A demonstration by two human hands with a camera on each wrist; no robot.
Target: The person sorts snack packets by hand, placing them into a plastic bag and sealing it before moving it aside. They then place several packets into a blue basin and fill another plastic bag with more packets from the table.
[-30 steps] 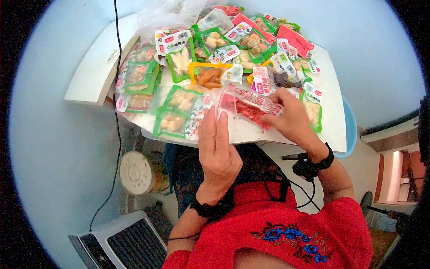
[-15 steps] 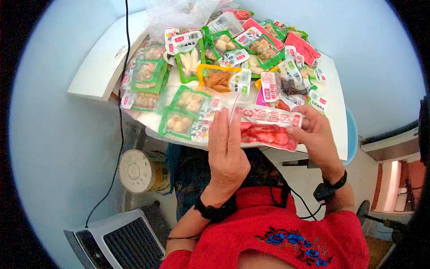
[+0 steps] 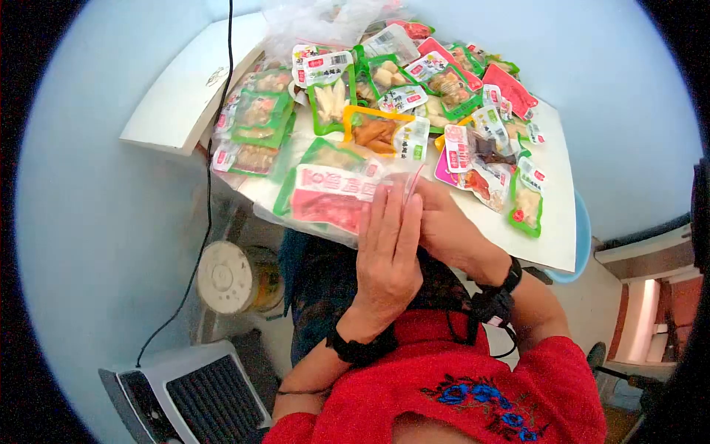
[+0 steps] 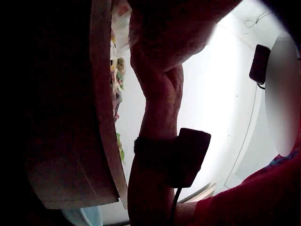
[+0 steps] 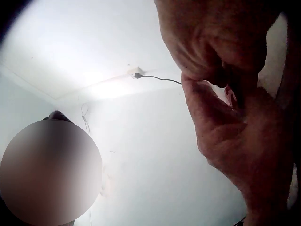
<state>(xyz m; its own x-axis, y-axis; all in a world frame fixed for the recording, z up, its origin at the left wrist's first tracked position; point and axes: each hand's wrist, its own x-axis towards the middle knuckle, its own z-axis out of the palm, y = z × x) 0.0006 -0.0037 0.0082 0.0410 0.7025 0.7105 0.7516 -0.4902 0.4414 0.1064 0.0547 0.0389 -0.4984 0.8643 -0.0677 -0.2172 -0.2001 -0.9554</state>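
Note:
A red-and-white food packet (image 3: 325, 206) lies at the table's near left, inside a clear zip bag (image 3: 420, 177) and over green-edged packets (image 3: 333, 154). My left hand (image 3: 390, 259) rests on the bag near its mouth, fingers straight and side by side on top; its thumb is hidden. From the right, my right hand (image 3: 451, 228) reaches to the bag's mouth and holds the packet's near end, its fingertips covered by my left hand. In the right wrist view, my right hand (image 5: 235, 136) has its thumb bent, with something pale and pink in the gap.
Many food packets are heaped at the back, among them a yellow-edged packet (image 3: 379, 133). A green-edged packet (image 3: 527, 198) lies near the right edge of the table (image 3: 551, 229). A blue basin (image 3: 582, 229) sits beyond that edge. Below stand a round stool (image 3: 224, 277) and a heater (image 3: 207, 399).
My right hand has swung left to meet my left hand, pushing the red-and-white packet leftward into the clear zip bag. My left hand stays nearly in place over the bag.

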